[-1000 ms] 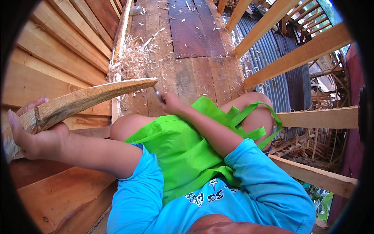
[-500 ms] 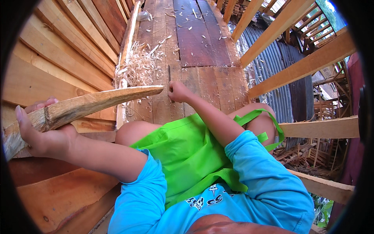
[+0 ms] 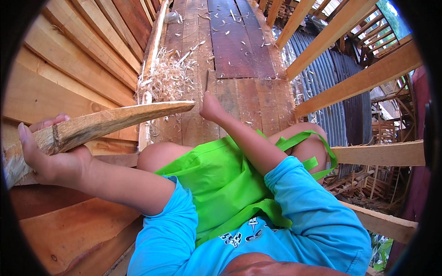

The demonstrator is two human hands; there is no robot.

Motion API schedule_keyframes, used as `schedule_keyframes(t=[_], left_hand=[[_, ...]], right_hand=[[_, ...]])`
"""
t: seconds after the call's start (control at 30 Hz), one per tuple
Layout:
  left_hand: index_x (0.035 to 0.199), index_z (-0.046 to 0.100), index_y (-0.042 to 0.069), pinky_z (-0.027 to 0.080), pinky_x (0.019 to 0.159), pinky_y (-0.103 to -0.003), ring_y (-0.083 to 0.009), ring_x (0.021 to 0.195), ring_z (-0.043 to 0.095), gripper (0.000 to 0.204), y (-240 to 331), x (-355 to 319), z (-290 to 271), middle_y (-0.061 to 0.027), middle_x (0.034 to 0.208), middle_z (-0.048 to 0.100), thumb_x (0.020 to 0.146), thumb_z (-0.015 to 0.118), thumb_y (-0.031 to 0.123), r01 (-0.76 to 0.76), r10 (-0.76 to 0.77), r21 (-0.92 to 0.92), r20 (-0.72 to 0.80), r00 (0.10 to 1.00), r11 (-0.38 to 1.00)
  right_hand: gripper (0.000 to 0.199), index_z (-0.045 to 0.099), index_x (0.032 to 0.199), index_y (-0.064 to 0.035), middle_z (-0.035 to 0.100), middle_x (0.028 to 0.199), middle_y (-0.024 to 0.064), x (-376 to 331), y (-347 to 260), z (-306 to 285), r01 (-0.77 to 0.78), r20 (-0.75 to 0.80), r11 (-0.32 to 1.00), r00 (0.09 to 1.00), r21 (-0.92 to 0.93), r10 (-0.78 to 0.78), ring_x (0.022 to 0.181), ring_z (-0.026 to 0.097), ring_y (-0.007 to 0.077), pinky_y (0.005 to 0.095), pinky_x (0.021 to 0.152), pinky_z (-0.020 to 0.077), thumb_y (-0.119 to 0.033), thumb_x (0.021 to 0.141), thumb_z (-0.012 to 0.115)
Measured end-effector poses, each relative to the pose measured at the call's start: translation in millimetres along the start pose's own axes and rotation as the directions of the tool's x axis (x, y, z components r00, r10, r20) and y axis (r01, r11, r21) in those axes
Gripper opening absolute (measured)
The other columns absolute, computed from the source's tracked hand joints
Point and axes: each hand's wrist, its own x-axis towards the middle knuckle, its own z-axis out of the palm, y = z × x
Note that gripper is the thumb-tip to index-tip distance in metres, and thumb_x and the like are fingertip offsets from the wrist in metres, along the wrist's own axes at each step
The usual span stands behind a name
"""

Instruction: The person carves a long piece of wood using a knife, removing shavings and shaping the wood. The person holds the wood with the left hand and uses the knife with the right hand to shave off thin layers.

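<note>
A long piece of wood (image 3: 115,120), roughly hewn and tapering to a curved, pale-cut tip, slants across the left side. My left hand (image 3: 57,163) is wrapped round its thick end, thumb on the near side and fingers over the far side. Just right of the tip is my right hand (image 3: 212,108), closed in a fist. From it a knife (image 3: 206,82) with a narrow dark blade points away from me; its handle is hidden in the fist. The blade is apart from the wood. A bright green apron (image 3: 221,175) covers my lap.
Curled wood shavings (image 3: 168,76) are heaped on the plank floor (image 3: 248,103) beyond the wood. A plank wall (image 3: 69,69) closes the left side. Slanting wooden rails (image 3: 359,80) line the right, with corrugated metal sheets (image 3: 315,87) and scrap wood (image 3: 359,184) beyond them.
My right hand has turned at the wrist and shifted slightly away from me; the knife blade now tilts a little to the right. My left hand and the wood have hardly moved.
</note>
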Motion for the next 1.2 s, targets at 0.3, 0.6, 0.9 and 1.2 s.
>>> schedule_keyframes(t=[0.3,0.6,0.9,1.2], left_hand=[[0.066,0.054,0.003,0.045,0.060,-0.034,-0.0242,0.053,0.054,0.032,-2.2,1.9,-2.0,-0.0110,0.056,0.050,0.084,0.063,0.028,0.024,-0.024,-0.003,0.012,1.000,1.000],[0.068,0.054,0.004,0.047,0.059,-0.035,-0.0233,0.055,0.053,0.029,-10.0,3.4,-5.5,-0.0093,0.060,0.051,0.085,0.065,0.024,0.066,-0.065,-0.033,0.031,0.997,0.997],[0.068,0.052,0.004,0.043,0.057,-0.034,-0.0239,0.054,0.052,0.031,-14.9,2.2,0.6,-0.0097,0.060,0.048,0.084,0.065,0.028,0.070,-0.070,-0.001,-0.027,0.997,0.998],[0.069,0.051,0.006,0.042,0.063,-0.034,-0.0231,0.057,0.053,0.032,-18.9,4.3,2.6,-0.0095,0.060,0.048,0.084,0.063,0.032,0.128,-0.128,0.013,-0.001,0.992,0.992]], right_hand=[[0.015,0.059,0.073,-0.0004,0.061,0.071,0.0240,0.6,-7.3,-27.2,-0.052,-0.150,0.986,0.986,0.158,0.076,0.069,0.063,0.0393,0.0456,0.066,0.0492,-0.015,0.070,0.059],[0.032,0.063,0.101,0.0017,0.068,0.091,0.0235,43.0,1.8,-63.6,-0.242,-0.369,0.970,0.904,-0.028,0.215,0.089,0.066,0.0376,0.0439,0.080,0.0526,-0.015,0.073,0.064],[0.029,0.070,0.101,-0.0081,0.070,0.099,0.0171,69.0,-7.1,-50.6,-0.124,0.151,0.986,0.979,-0.110,0.140,0.095,0.067,0.0321,0.0408,0.085,0.0525,-0.017,0.073,0.065],[0.031,0.069,0.097,0.0004,0.069,0.098,0.0218,96.9,2.1,-66.1,-0.391,-0.267,0.917,0.894,-0.078,0.359,0.095,0.068,0.0349,0.0402,0.083,0.0542,-0.017,0.072,0.069]])
